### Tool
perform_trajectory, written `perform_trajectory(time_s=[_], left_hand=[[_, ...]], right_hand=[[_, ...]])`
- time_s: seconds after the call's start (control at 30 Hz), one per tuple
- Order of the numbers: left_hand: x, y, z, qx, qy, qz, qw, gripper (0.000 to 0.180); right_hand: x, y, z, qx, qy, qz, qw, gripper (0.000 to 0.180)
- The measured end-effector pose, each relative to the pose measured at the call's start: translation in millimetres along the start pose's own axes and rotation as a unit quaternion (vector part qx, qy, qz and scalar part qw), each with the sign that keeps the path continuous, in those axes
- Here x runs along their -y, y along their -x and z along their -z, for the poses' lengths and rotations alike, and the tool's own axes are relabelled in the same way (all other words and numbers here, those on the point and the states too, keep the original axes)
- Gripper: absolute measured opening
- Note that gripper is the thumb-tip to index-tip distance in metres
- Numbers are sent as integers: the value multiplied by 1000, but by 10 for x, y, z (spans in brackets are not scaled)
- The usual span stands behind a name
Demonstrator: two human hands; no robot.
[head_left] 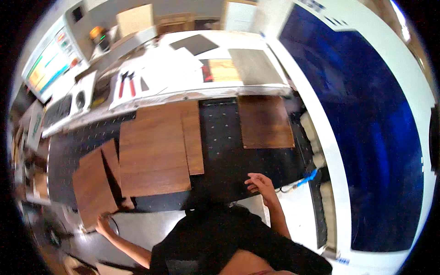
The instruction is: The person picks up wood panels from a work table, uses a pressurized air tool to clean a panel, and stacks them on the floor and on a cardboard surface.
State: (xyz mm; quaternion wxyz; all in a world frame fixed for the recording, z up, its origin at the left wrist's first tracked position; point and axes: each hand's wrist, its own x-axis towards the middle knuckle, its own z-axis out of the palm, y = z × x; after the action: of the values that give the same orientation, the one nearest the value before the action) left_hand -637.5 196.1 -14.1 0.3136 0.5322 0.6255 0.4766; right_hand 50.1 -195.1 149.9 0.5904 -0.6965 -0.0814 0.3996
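My left hand is at the near edge of a brown wood-grain panel, its fingers closed on that edge. The panel lies tilted at the left end of a black work surface. A narrow brown strip sits between it and a large square panel. Along the large panel's right side runs another long panel, partly overlapped. Over the black surface, right of these, my right hand holds nothing, fingers loosely apart. Beyond it lies a separate brown panel.
A white ledge at the back bears red-handled pliers, grey and light sheets, a keyboard and a mouse. A monitor stands back left. A large white machine cover with a dark blue window rises at right, near a blue-handled item.
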Motion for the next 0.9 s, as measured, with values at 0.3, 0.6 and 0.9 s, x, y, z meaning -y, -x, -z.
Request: perform_trajectory(time_s=[0.3, 0.6, 0.9], left_hand=[[-283, 264, -570, -20, -455, 142, 879, 52], [-1435, 76, -1582, 108, -205, -44, 972, 59], [-1717, 490, -2309, 85, -303, -162, 935, 59]], right_hand=[[-68, 109, -101, 58, 76, -9, 995, 35], [-402, -424, -500, 108, 142, 92, 980, 42], [-432, -888, -1911, 18, 319, 111, 941, 66]])
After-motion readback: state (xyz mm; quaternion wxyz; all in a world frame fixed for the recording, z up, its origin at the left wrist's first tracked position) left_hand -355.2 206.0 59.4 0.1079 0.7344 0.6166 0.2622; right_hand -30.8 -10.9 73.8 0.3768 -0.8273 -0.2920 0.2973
